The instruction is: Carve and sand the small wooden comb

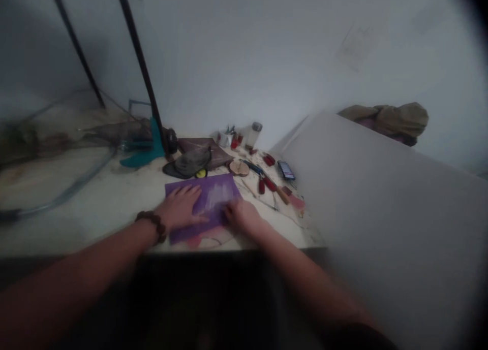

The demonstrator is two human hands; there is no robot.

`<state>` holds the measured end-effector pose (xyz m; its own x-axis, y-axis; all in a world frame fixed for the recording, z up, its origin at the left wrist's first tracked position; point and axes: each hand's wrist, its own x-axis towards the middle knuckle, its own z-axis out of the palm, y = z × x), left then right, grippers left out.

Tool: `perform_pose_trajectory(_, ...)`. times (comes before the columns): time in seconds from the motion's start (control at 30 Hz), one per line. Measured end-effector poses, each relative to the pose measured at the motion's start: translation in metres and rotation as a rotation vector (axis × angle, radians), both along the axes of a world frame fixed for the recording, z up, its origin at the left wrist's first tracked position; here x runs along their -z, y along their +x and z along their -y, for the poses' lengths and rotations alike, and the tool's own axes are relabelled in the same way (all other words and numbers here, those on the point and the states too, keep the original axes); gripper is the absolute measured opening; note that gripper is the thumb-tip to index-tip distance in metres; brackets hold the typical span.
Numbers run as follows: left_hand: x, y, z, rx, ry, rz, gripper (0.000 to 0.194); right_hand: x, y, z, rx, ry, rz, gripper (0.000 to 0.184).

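Note:
A purple cutting mat (213, 195) lies on the pale workbench (102, 202) near its front edge. My left hand (181, 208) rests flat on the mat's left half, fingers stretched out, with a dark bead bracelet (152, 223) on the wrist. My right hand (242, 215) sits at the mat's right front corner with the fingers curled down against it. Anything under those fingers is hidden by blur. A pinkish sheet (208, 237) pokes out from beneath the mat at the front.
Red-handled tools (267, 182), a phone (285, 170), a round wooden piece (239, 167), small jars (251, 134) and a dark cloth (190, 162) lie behind and right of the mat. A teal stand with black rods (147, 149) is at back left. A large white panel (381, 197) rises on the right.

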<state>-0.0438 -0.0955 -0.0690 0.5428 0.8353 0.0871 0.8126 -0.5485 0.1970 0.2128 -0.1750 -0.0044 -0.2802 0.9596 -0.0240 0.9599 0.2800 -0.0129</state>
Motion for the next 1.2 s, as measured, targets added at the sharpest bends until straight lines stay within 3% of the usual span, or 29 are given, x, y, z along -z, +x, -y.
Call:
perform_pose_trajectory(0.13, -0.002, 0.000, 0.000, -0.011, 0.009, -0.025, 0.120, 0.005, 0.005, 0.003, -0.018, 0.011, -0.018, 0.038)
perform_pose_trajectory(0.33, 0.001, 0.000, -0.006, -0.010, 0.013, -0.040, 0.119, -0.007, -0.042, -0.059, -0.031, 0.040, -0.061, 0.045)
perform_pose_trajectory(0.4, 0.001, -0.001, -0.007, -0.011, 0.005, -0.037, 0.120, -0.009, -0.050, -0.067, -0.037, 0.041, -0.068, 0.045)
perform_pose_trajectory(0.5, -0.001, -0.002, -0.006, -0.015, -0.002, -0.032, 0.120, -0.006, -0.043, -0.054, -0.038, 0.039, -0.063, 0.042)
perform_pose_trajectory(0.7, 0.000, -0.003, -0.007, -0.019, 0.009, -0.055, 0.115, 0.004, -0.001, -0.002, -0.025, 0.020, -0.039, 0.041)
perform_pose_trajectory(0.87, 0.008, -0.006, -0.012, -0.004, 0.028, -0.049, 0.117, 0.004, 0.012, 0.003, -0.046, -0.015, -0.023, 0.038)
perform_pose_trajectory(1.0, 0.012, -0.007, -0.012, 0.004, 0.025, -0.012, 0.116, 0.004, 0.002, -0.014, -0.066, -0.038, -0.015, 0.039)
perform_pose_trajectory(1.2, 0.011, -0.007, -0.013, -0.001, 0.038, -0.014, 0.114, -0.005, -0.040, -0.064, -0.130, -0.044, -0.052, 0.035)
